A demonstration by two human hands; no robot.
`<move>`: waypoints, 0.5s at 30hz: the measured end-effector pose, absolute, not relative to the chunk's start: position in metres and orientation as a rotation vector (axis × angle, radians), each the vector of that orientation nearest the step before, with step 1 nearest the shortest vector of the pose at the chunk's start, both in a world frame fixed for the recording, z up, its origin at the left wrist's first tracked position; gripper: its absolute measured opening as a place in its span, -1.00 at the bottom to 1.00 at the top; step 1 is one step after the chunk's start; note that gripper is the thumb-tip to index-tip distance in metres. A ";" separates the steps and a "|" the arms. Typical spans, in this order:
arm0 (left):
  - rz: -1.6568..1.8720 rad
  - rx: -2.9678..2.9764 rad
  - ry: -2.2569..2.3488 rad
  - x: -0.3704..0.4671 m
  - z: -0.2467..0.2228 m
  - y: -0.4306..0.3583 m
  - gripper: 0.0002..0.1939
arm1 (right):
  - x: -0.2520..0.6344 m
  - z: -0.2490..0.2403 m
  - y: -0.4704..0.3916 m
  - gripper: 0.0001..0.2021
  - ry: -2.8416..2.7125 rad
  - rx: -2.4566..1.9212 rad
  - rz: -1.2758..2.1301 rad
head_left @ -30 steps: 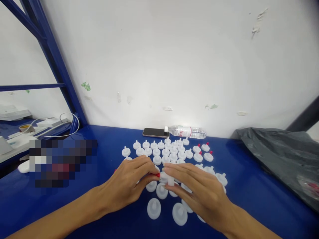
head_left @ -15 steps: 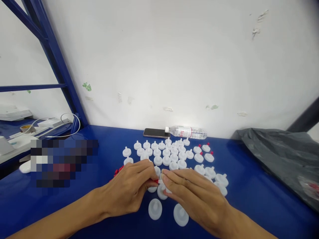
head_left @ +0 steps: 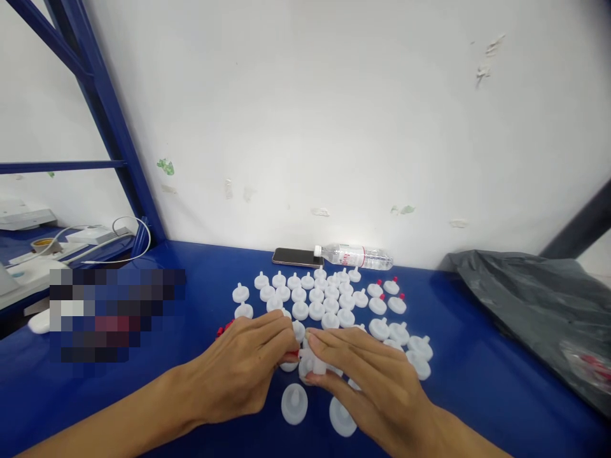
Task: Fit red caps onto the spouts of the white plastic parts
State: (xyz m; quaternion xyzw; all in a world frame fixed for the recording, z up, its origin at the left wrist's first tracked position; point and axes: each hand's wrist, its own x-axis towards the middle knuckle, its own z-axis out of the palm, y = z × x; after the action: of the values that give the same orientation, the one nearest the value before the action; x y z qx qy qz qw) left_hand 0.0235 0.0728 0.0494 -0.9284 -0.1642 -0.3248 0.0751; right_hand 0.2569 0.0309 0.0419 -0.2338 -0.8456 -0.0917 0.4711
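Fingers (head_left: 281,346) of the left hand (head_left: 238,366) pinch a small red cap (head_left: 294,355), just below the middle of the frame. The right hand (head_left: 382,381) holds a white piece (head_left: 319,364) between its thumb and its long fingers, right next to the left hand. The piece is tipped on its side, and its little spout points at the red cap. The two hands are very close, but I cannot tell if they touch, or if the cap is on the spout.

Lots of round white lids (head_left: 300,310) sit on the blue table (head_left: 205,273), behind and around the hands. Most stand with their spouts up. Two more lie near the bottom of the frame, one of them partly behind the right hand. To the right of the middle, four lids with red tips (head_left: 397,304) sit in a bunch. A pile of red bits (head_left: 223,332) peeks out behind the left hand.

Farther back, a black phone (head_left: 296,257) lies by the wall (head_left: 305,114), with a clear bottle (head_left: 356,256) on its side next to it. A big dark gray bag (head_left: 515,305) fills the right side of the frame.
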 end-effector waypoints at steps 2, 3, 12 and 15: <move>-0.994 -2.809 -0.510 0.024 0.050 0.073 -0.74 | 0.257 0.044 0.031 -0.75 -2.089 -0.554 -0.301; -1.006 -2.815 -0.509 0.024 0.050 0.072 -0.74 | 0.257 0.046 0.030 -0.74 -2.091 -0.539 -0.349; -1.010 -2.858 -0.480 0.021 0.050 0.074 -0.73 | 0.258 0.051 0.027 -0.76 -2.118 -0.521 -0.543; -0.989 -2.848 -0.528 0.021 0.053 0.079 -0.79 | 0.259 0.049 0.032 -0.76 -2.084 -0.570 -0.404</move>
State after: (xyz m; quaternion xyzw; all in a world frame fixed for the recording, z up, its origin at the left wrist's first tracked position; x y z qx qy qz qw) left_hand 0.0212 0.0786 0.0526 -0.9298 -0.1725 -0.3228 0.0403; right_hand 0.2586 0.0320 0.0491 -0.2309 -0.8446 -0.1635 0.4545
